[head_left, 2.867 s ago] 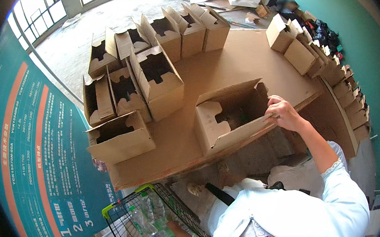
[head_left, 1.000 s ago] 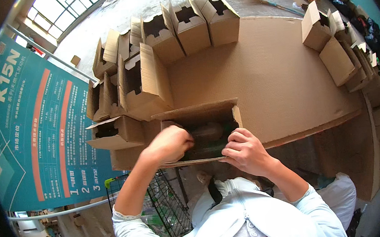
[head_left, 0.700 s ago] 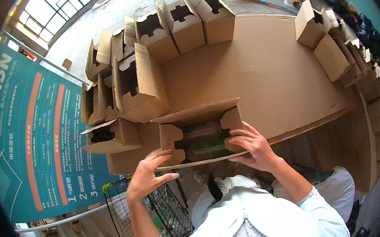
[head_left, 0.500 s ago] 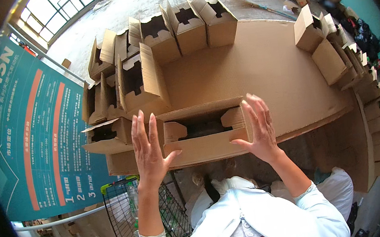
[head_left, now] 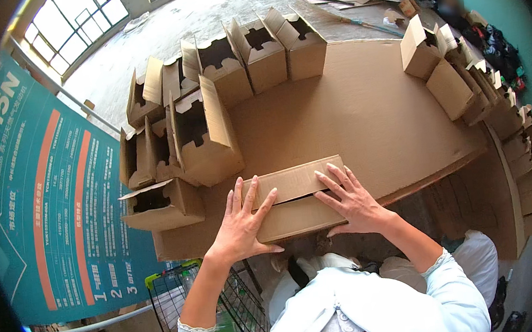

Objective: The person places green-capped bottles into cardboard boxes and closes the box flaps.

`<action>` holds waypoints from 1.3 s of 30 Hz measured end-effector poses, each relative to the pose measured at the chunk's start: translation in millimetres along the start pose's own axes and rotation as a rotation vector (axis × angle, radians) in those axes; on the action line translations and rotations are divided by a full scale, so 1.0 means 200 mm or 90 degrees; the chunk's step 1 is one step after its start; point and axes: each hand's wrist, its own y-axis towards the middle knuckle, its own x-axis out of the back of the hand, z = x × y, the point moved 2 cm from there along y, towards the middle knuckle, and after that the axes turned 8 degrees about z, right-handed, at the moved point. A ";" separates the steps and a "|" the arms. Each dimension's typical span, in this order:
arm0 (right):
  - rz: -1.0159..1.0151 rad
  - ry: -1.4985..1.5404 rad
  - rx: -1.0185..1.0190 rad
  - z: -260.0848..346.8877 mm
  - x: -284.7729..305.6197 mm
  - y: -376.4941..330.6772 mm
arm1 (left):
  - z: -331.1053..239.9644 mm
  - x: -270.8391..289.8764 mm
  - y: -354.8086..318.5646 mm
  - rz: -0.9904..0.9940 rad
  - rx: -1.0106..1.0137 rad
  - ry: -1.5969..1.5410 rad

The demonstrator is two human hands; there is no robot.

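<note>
A brown cardboard box (head_left: pixel 300 219) lies before me at the table's near edge, its long top flap (head_left: pixel 295 185) folded down over the opening. A narrow dark gap runs along part of the flap's near edge. My left hand (head_left: pixel 241 223) rests on the box's left end, fingers spread over the flap and thumb stretched along the near side. Over the right end lies my right hand (head_left: pixel 358 205), its fingers apart on the flap and its thumb low at the near side. Neither hand wraps round anything.
Several open-topped cardboard boxes (head_left: pixel 207 139) stand at the left and far side of the cardboard-covered surface (head_left: pixel 369 105). More boxes (head_left: pixel 449 87) line the right. A teal printed banner (head_left: pixel 58 199) stands left; a black wire basket (head_left: pixel 170 303) sits below it.
The near box's upright far flap has been folded down toward me, covering its opening. Both hands have come down from beside the box onto its top.
</note>
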 end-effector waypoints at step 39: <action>-0.315 0.038 -0.325 -1.18 -0.05 -0.10 | -0.63 -0.06 1.32 -0.363 0.087 0.035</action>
